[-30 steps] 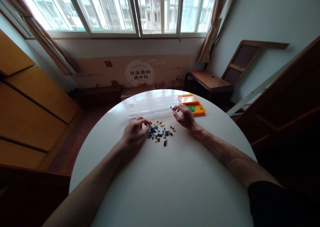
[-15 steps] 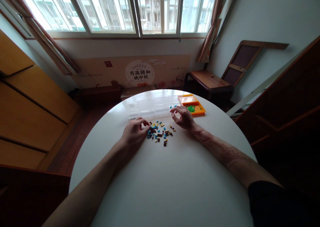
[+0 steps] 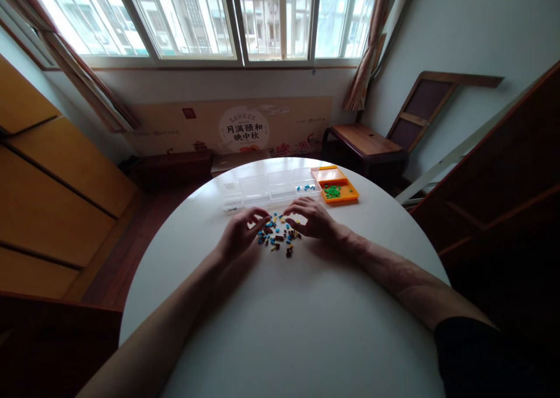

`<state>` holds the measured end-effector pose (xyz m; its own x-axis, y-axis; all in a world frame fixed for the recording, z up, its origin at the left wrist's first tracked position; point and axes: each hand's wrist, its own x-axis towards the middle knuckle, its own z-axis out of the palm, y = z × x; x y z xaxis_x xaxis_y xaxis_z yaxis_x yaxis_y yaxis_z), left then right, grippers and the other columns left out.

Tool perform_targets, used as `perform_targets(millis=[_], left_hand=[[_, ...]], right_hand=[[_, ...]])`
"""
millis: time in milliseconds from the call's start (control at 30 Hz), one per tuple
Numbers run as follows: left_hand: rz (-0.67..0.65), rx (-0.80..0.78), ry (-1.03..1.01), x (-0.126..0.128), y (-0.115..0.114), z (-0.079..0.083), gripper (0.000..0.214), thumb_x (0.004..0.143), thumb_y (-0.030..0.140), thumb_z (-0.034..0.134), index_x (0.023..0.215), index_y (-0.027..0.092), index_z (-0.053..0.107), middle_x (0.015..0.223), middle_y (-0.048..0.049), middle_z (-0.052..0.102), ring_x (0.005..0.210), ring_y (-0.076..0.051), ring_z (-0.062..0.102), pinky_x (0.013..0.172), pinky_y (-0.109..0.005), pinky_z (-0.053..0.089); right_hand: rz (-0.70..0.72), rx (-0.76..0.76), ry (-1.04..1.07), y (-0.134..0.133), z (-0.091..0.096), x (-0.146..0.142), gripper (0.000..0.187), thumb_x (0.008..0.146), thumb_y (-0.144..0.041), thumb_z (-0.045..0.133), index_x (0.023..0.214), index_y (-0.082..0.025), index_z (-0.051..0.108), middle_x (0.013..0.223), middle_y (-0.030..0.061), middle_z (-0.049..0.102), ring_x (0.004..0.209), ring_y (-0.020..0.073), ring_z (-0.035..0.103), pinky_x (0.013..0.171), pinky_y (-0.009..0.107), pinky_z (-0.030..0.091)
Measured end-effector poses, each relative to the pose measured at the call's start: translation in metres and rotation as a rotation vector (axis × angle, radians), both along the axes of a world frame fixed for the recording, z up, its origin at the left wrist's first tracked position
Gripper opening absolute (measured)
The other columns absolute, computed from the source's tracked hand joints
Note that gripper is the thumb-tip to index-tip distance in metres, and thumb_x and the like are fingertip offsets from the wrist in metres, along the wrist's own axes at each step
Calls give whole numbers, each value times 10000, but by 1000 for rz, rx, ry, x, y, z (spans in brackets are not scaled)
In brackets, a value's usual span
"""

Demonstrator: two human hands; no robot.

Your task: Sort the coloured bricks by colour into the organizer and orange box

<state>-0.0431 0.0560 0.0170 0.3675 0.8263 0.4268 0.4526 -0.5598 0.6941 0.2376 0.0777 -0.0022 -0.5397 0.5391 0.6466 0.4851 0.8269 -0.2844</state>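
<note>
Fingers of the right hand (image 3: 312, 220) stood parted; whether the curled left hand (image 3: 238, 231) gripped anything, I could not tell. The white table (image 3: 280, 328) bore a clear box (image 3: 254, 192), an orange tray (image 3: 345, 200) beside it and small bricks (image 3: 279, 238) between both hands. Picking out bricks seemed in hand; the next move likely called for a careful pinch.

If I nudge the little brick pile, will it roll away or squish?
The brick pile would probably scatter, since its pieces look loose. They'd likely skid more than roll, because many look blocky and the white table seems smooth. Each is probably light, being tiny beside the right hand.
</note>
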Motion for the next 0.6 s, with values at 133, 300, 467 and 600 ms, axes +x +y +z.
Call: perform_targets(millis=[133, 300, 467, 600], left_hand=[[-103, -41, -59, 11, -7, -4, 270, 1042, 469, 743, 1061, 206, 800, 934, -48, 829, 772, -187, 734, 741, -294, 571], [-139, -65, -99, 17, -10, -6, 272, 1032, 468, 756, 1052, 200, 802, 939, -45, 818, 762, -168, 703, 744, -283, 569], [-125, -64, -112, 17, -10, -4, 326, 1014, 518, 772, 1021, 193, 797, 922, -51, 808, 773, -174, 700, 746, -287, 572], [-152, -61, -113, 17, -11, -3, 306, 1026, 493, 764, 1026, 189, 801, 935, -54, 814, 778, -169, 702, 757, -284, 575]], right_hand=[[89, 14, -18, -2, -1, -6, 182, 1077, -415, 711, 1178, -270, 757, 1113, 63, 823, 1030, 251, 745, 987, 421, 562], [104, -5, -20, -1, -1, -3, 191, 1096, -446, 697, 1146, -280, 777, 1091, 56, 830, 1000, 235, 760, 973, 409, 568], [119, 17, -26, -3, 2, -3, 188, 1094, -439, 702, 1160, -284, 785, 1094, 54, 833, 1017, 234, 765, 990, 407, 564], [134, 40, -24, -4, 1, -4, 147, 1105, -384, 688, 1148, -285, 787, 1066, 43, 830, 981, 220, 760, 966, 396, 565]])
